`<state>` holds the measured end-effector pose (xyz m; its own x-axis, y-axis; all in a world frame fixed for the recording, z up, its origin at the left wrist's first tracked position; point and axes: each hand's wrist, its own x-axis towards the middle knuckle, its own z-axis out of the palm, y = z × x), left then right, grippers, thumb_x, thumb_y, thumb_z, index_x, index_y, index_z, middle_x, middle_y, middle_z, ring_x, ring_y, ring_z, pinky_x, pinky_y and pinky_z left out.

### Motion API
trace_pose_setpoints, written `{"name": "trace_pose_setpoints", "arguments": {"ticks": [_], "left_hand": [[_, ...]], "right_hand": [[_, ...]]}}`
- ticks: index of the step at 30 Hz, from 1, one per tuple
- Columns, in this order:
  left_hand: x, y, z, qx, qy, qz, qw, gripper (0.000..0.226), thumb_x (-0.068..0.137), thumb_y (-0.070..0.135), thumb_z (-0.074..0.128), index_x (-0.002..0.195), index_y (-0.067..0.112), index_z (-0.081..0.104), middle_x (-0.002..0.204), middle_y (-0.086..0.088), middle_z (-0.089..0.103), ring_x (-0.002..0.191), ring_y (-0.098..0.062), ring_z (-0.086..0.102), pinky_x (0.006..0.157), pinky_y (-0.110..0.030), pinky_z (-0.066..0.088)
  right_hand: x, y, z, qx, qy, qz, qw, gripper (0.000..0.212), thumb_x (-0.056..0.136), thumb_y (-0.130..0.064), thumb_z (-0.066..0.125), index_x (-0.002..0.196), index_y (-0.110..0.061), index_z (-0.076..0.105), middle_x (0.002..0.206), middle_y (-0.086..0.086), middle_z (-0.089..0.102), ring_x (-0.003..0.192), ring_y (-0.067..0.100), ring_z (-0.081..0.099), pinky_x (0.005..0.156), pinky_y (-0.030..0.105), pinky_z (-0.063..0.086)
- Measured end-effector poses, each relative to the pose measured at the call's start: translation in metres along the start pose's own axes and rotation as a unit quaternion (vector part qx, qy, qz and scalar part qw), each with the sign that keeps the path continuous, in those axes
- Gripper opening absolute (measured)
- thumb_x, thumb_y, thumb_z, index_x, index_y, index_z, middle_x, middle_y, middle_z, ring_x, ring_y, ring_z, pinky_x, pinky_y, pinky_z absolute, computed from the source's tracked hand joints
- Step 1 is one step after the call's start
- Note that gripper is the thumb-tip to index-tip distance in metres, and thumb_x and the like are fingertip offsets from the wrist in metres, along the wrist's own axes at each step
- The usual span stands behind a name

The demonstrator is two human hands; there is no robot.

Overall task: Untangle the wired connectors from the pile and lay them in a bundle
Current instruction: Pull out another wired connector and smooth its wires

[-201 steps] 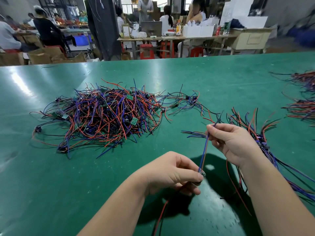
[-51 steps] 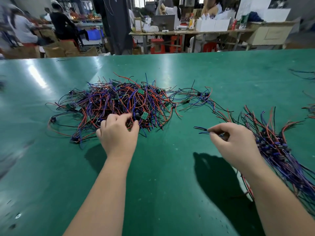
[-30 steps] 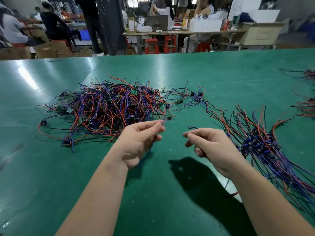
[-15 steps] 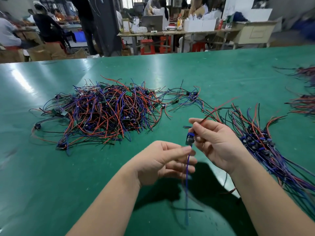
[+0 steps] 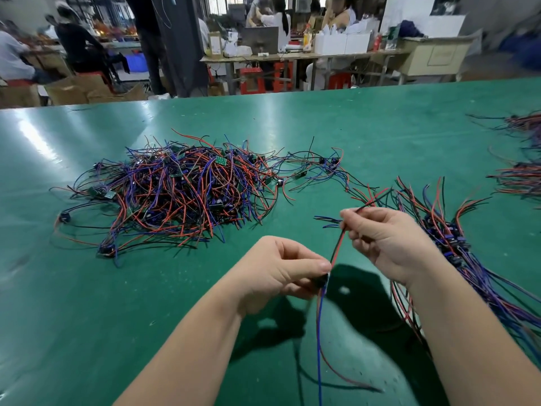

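A tangled pile of wired connectors (image 5: 187, 194), with red, blue and black leads and small green boards, lies on the green table (image 5: 87, 303) at centre left. To the right, a laid-out bundle of connectors (image 5: 450, 238) runs toward the near right corner. Between them I hold one wired connector (image 5: 336, 250) above the table. My left hand (image 5: 281, 273) pinches its black connector body, from which blue and red leads hang down. My right hand (image 5: 389, 241) pinches its red and black leads higher up.
More wire bundles (image 5: 521, 177) lie at the table's far right edge. Beyond the table's far edge are other workbenches (image 5: 292, 57), red stools, cardboard boxes (image 5: 73, 89) and several people at work.
My left hand has drawn the connector body down and toward me. My right hand has slid along the red and black leads, stretching them out. The view shifted slightly.
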<state>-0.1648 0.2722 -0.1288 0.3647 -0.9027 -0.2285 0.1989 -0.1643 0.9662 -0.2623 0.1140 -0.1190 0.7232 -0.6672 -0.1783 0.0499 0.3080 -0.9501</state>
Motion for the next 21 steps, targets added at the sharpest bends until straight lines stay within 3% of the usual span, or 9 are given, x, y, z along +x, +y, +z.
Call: {"name": "trace_pose_setpoints", "arguments": {"ticks": [4,8,11,17,21], "left_hand": [[-0.004,-0.001,0.003,0.053,-0.058,-0.006,0.997,0.015,0.079,0.007,0.074,0.066,0.014,0.074,0.062,-0.003,0.069,0.051,-0.01,0.062,0.05,-0.019,0.05],[-0.006,0.002,-0.002,0.08,-0.071,-0.023,0.994,0.011,0.079,0.008,0.075,0.07,0.014,0.074,0.065,-0.001,0.068,0.052,-0.01,0.06,0.052,-0.021,0.051],[-0.009,0.005,-0.009,0.09,-0.096,-0.039,0.991,0.006,0.075,0.011,0.073,0.08,0.014,0.074,0.068,0.001,0.068,0.053,-0.01,0.061,0.053,-0.021,0.051],[-0.013,0.004,-0.012,0.104,-0.183,-0.032,0.977,0.017,0.075,0.012,0.068,0.085,0.021,0.077,0.07,0.003,0.068,0.054,-0.006,0.059,0.053,-0.018,0.051],[-0.014,0.007,-0.012,-0.004,-0.17,0.021,0.985,0.013,0.069,0.016,0.069,0.077,0.024,0.076,0.076,0.002,0.07,0.055,-0.006,0.063,0.05,-0.018,0.052]], "right_hand": [[0.004,-0.007,-0.014,0.03,0.06,-0.031,0.997,0.008,0.078,-0.005,0.067,0.07,-0.007,0.065,0.056,0.001,0.067,0.044,0.004,0.057,0.043,0.011,0.045],[0.002,-0.006,-0.008,0.034,0.053,-0.048,0.997,0.003,0.059,-0.012,0.072,0.057,-0.013,0.07,0.057,-0.001,0.067,0.047,0.005,0.061,0.043,0.011,0.044],[0.0,-0.008,-0.006,0.049,0.059,-0.037,0.996,0.014,0.058,-0.016,0.073,0.066,-0.012,0.062,0.055,-0.001,0.067,0.046,0.007,0.063,0.038,0.011,0.042],[0.0,-0.003,-0.004,-0.036,0.048,0.013,0.998,0.026,0.086,-0.025,0.066,0.067,-0.009,0.061,0.048,-0.001,0.057,0.038,0.007,0.055,0.032,0.011,0.033],[0.006,-0.004,-0.005,0.053,0.062,0.044,0.996,0.045,0.099,-0.042,0.041,0.078,-0.007,0.061,0.048,0.0,0.061,0.041,0.008,0.06,0.034,0.012,0.039]]}}
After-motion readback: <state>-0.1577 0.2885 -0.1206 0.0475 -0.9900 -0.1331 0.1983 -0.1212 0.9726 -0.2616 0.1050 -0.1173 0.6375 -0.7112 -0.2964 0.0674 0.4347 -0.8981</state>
